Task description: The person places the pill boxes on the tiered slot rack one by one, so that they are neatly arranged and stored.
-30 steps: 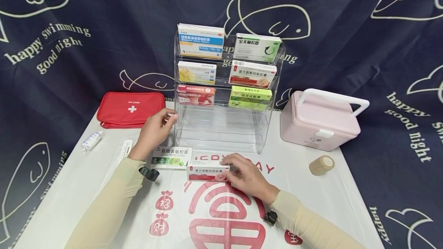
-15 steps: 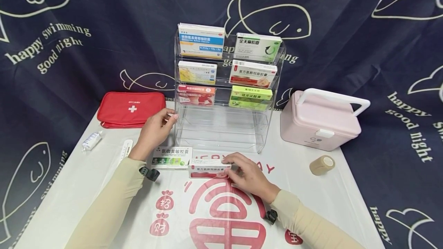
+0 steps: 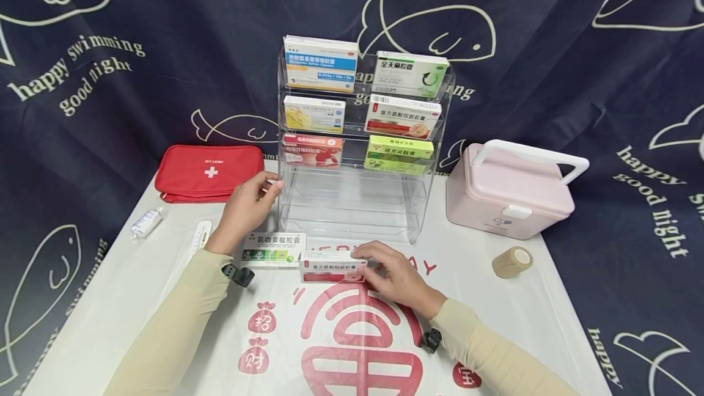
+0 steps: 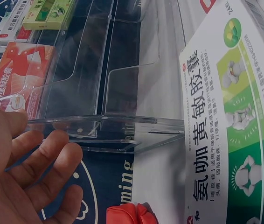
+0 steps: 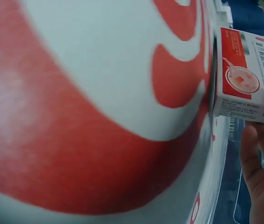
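My right hand (image 3: pixel 393 277) pinches the right end of a red-and-white capsule box (image 3: pixel 332 267). In the right wrist view this box (image 5: pixel 244 74) stands on its long edge close to the table, thumb on its printed face. A white-and-green capsule box (image 3: pixel 274 250) lies flat just to its left; the left wrist view shows that box (image 4: pixel 230 121) large. My left hand (image 3: pixel 250 206) is at the left side of a clear acrylic display rack (image 3: pixel 352 200), thumb and index finger holding its edge. In the left wrist view the other fingers of the left hand (image 4: pixel 34 163) curl loosely outside the panel.
Several medicine boxes, such as a blue-and-white one (image 3: pixel 321 65), fill the rack's upper tiers. A red first-aid pouch (image 3: pixel 209 173), a wrapped roll (image 3: pixel 146 223) and a thermometer (image 3: pixel 201 236) lie left. A pink case (image 3: pixel 508 191) and a tan bandage roll (image 3: pixel 511 261) are right.
The red-and-white box in my right hand has shifted slightly away from me and to the right. The left hand stays at the rack's side.
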{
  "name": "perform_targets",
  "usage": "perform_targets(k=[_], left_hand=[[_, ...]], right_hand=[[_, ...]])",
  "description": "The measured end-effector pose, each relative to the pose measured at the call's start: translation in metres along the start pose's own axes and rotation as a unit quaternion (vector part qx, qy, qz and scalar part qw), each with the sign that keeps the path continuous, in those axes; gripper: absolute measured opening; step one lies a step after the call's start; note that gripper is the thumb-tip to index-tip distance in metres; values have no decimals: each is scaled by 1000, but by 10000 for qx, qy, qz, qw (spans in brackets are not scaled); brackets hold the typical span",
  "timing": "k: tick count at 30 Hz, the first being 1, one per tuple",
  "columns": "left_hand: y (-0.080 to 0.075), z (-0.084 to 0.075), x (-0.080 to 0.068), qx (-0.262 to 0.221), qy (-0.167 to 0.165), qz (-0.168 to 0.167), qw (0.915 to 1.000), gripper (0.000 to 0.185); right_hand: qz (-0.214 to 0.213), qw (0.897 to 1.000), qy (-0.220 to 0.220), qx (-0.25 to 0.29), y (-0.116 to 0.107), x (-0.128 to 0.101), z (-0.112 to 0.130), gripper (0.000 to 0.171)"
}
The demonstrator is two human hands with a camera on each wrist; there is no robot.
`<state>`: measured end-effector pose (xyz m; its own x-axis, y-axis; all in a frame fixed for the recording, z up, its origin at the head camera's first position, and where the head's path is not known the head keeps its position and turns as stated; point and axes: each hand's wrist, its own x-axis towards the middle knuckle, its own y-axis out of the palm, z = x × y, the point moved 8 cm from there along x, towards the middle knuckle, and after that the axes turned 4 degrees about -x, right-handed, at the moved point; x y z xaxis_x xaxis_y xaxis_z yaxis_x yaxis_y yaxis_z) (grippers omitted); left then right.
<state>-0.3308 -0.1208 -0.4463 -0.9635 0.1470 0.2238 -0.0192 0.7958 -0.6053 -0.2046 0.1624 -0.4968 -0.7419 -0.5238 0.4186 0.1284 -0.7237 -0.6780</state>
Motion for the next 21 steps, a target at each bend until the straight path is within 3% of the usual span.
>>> perform_targets(k=[8, 15, 21], left_hand=[[-3, -2, 0, 25, 28, -14, 10000, 32], [-2, -3, 0, 17, 87, -19, 10000, 31], [-1, -1, 0, 70, 56, -6, 10000, 30]], right_hand=[[-540, 9964, 32, 659, -28, 27, -3, 35], [-990, 9936, 349, 426, -65, 71, -8, 33], [-976, 9947, 308, 110, -81, 109, -10, 29]])
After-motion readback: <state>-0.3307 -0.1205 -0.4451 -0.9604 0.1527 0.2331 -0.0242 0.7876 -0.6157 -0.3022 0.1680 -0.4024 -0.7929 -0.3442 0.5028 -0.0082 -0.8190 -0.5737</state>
